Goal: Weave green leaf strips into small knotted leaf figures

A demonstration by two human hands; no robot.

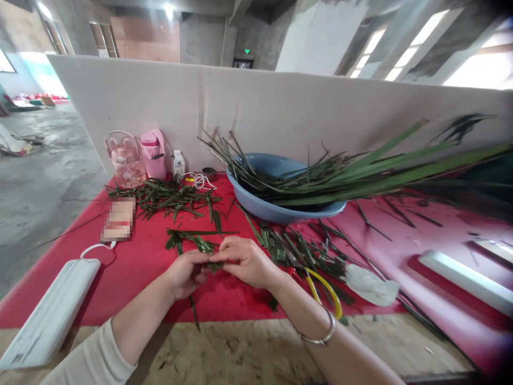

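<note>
Between my two hands is a small piece of folded or woven green leaf strips [204, 245], its loose ends pointing left, up and down. My left hand [188, 274] pinches its lower left part between thumb and fingers. From the other side my right hand [244, 262] grips it, thumb and forefinger closed near the left fingertips. The fingers hide the middle of the piece. Close by my right forearm lie scissors with yellow handles [331, 294], partly covered by the arm. Cut leaf scraps [280, 246] are scattered just beyond my right hand.
A blue basin [280, 214] holds long green leaves [360, 171] that stick out far right. A pile of short leaf pieces [160, 198] lies at the back left, before a pink bottle [154, 155]. A white power bank [52, 310] and a crumpled white plastic piece [371, 283] flank my arms.
</note>
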